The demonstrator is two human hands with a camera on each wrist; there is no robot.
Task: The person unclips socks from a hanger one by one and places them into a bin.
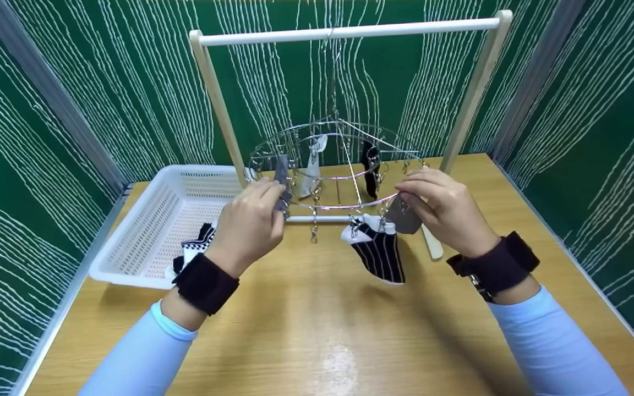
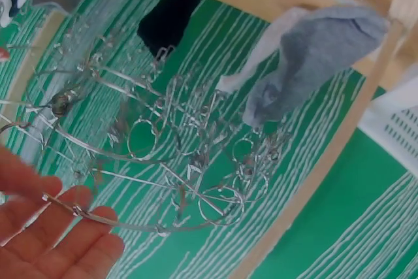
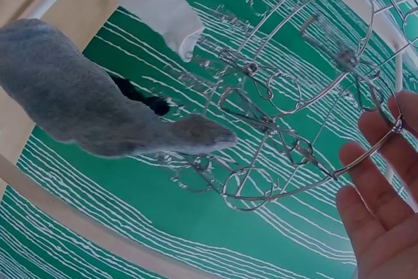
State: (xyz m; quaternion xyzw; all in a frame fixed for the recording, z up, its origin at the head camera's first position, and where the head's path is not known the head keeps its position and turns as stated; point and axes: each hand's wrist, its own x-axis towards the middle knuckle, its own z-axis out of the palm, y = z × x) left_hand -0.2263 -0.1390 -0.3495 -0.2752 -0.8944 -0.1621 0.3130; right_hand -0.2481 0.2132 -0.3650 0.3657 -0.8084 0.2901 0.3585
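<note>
A round wire hanger (image 1: 344,206) with clips hangs from the rack's bar. My left hand (image 1: 248,223) holds its left rim beside a grey sock (image 1: 282,170); in the left wrist view the wire (image 2: 130,225) runs between thumb and fingers of that hand (image 2: 62,243). On the opposite side my right hand (image 1: 446,209) grips the rim near another grey sock (image 1: 405,215). The right wrist view shows that hand (image 3: 382,194) with the wire (image 3: 294,192) across its fingers. A black-and-white striped sock (image 1: 380,253) is clipped at the front, a white sock (image 1: 311,173) and black sock (image 1: 371,176) farther back.
A white plastic basket (image 1: 124,247) stands at the left on the wooden table (image 1: 295,330), with black-and-white socks (image 1: 193,250) inside. The rack's wooden posts (image 1: 476,88) rise on both sides of the hanger. Green walls with white lines surround the table.
</note>
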